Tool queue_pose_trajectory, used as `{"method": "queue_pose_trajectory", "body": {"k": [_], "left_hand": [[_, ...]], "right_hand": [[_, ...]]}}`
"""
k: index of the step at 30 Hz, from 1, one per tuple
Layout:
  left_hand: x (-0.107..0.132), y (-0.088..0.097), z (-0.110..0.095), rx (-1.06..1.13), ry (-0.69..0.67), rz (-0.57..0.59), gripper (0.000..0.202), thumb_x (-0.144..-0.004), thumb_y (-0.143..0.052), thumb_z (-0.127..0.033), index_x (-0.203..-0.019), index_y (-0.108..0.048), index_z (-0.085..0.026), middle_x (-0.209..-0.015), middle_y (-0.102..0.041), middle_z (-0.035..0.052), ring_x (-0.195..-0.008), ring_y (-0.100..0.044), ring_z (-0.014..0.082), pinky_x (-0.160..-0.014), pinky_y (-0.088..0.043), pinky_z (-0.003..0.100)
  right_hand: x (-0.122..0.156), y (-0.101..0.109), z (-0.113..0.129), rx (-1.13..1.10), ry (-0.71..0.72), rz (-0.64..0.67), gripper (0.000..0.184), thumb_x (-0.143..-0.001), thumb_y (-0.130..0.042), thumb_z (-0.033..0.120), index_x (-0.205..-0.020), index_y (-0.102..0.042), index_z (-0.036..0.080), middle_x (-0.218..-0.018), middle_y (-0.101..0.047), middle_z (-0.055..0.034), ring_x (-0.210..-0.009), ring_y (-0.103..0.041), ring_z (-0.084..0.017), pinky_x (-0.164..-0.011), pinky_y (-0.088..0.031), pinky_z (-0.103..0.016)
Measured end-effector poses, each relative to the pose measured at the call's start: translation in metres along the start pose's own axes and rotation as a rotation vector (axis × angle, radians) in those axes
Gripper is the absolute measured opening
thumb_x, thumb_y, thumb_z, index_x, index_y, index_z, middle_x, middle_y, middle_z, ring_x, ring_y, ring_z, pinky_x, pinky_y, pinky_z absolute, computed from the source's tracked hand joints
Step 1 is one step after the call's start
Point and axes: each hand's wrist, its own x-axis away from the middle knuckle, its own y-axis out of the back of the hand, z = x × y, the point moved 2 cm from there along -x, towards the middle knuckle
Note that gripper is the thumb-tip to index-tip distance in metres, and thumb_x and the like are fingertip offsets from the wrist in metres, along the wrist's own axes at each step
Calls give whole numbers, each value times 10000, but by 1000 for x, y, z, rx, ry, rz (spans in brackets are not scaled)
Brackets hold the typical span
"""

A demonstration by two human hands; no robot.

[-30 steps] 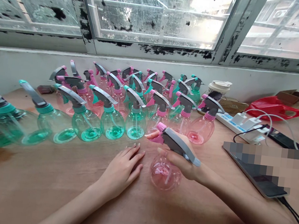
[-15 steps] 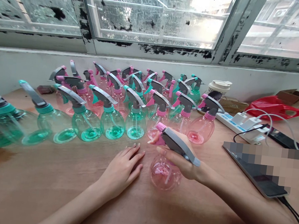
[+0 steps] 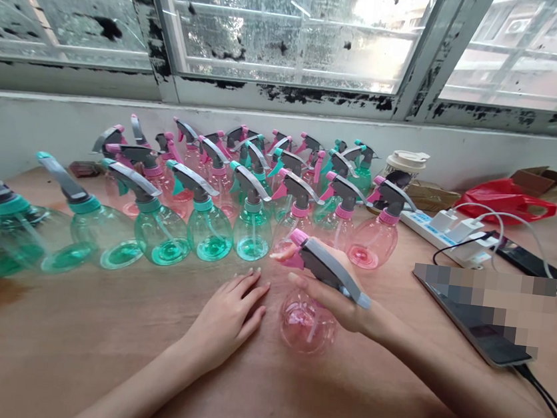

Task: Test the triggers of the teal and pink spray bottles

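My right hand [image 3: 335,301] is wrapped round the neck of a pink spray bottle [image 3: 306,321] with a grey and pink trigger head [image 3: 327,272]. The bottle stands upright on the wooden table [image 3: 93,335], and one finger rests on the trigger. My left hand [image 3: 228,317] lies flat on the table just left of the bottle, fingers spread, holding nothing. Behind both hands stand rows of several green spray bottles [image 3: 208,228] and pink spray bottles [image 3: 374,237].
A white power strip [image 3: 449,232] with chargers and cables lies at the right, with phones [image 3: 472,318] near it. A lidded cup [image 3: 407,163], a red plastic bag [image 3: 506,198] and a cardboard box [image 3: 548,179] sit by the wall under the window.
My right index finger squeezed in on the trigger half a second ago and has stretched out again. The left hand and the bottle have stayed in place.
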Motion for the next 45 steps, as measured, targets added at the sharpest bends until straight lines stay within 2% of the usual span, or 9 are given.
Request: {"method": "queue_pose_trajectory", "body": {"k": [5, 9, 11, 16, 24, 27, 31, 36, 45], "left_hand": [[-1, 1, -2, 1, -6, 5, 344, -980, -466, -253, -1273, -600, -132, -1362, -562, 170, -1274, -505, 325, -1047, -428, 506], [-1, 3, -3, 35, -4, -12, 324, -976, -473, -243, -1268, -595, -169, -1328, -592, 137, -1266, -515, 306, -1060, -422, 493], [-1, 3, -3, 38, -2, -10, 314, -972, -479, -241, -1248, -604, -160, -1347, -578, 148, -1273, -510, 310, -1063, -417, 495], [0, 0, -1, 27, -7, -28, 302, -971, -474, -252, -1225, -618, -176, -1383, -556, 142, -1275, -514, 305, -1055, -424, 493], [0, -1, 1, -25, -17, -34, 346, -977, -454, -270, -1262, -606, -144, -1369, -567, 169, -1272, -522, 312, -1021, -455, 489], [-1, -1, 1, -35, -21, -37, 348, -975, -452, -265, -1258, -610, -139, -1369, -568, 171, -1258, -537, 310, -1025, -453, 491], [-1, -2, 5, -29, -32, -66, 344, -975, -451, -281, -1255, -619, -173, -1369, -577, 145, -1263, -539, 297, -1028, -455, 479], [-2, -3, 9, -33, -43, -86, 351, -975, -445, -298, -1246, -634, -181, -1362, -587, 133, -1258, -546, 295, -1029, -462, 464], [-5, -2, 17, -48, -79, -102, 385, -993, -420, -376, -1255, -634, -195, -1369, -587, 117, -1222, -579, 306, -1008, -483, 488]], "right_hand": [[4, -2, -5, -54, 28, -30, 308, -850, -633, 257, -1155, -629, 211, -1047, -691, -68, -850, -663, -190, -753, -533, -319], [6, -4, -8, 12, 20, -67, 474, -804, -706, 290, -1253, -564, 237, -949, -698, -25, -496, -485, -83, -474, -435, -231], [7, -3, -8, 37, 21, -85, 532, -782, -739, 315, -1271, -543, 245, -922, -681, -5, -455, -398, -58, -428, -379, -217], [9, 4, -4, 171, -21, -21, 463, -770, -754, 400, -1178, -614, 232, -688, -591, 45, -513, -452, -97, -496, -422, -240], [33, 18, 15, 324, 6, -17, 348, -805, -744, 364, -1086, -617, 204, -942, -679, -55, -807, -626, -190, -730, -532, -324], [41, 22, 25, 379, -46, -54, 183, -856, -694, 311, -991, -638, 201, -933, -696, -46, -850, -649, -195, -763, -529, -323], [51, 34, 32, 406, -159, -86, 196, -849, -704, 344, -989, -667, 211, -919, -720, -31, -838, -672, -203, -754, -537, -326], [75, 71, 20, 432, -193, -215, 273, -805, -732, 402, -1008, -697, 223, -986, -745, -55, -931, -694, -273, -797, -553, -379], [115, 186, -7, 345, -373, -672, 365, -759, -762, 441, -1031, -714, 202, -1078, -754, -91, -1055, -686, -320, -959, -519, -469]]}}
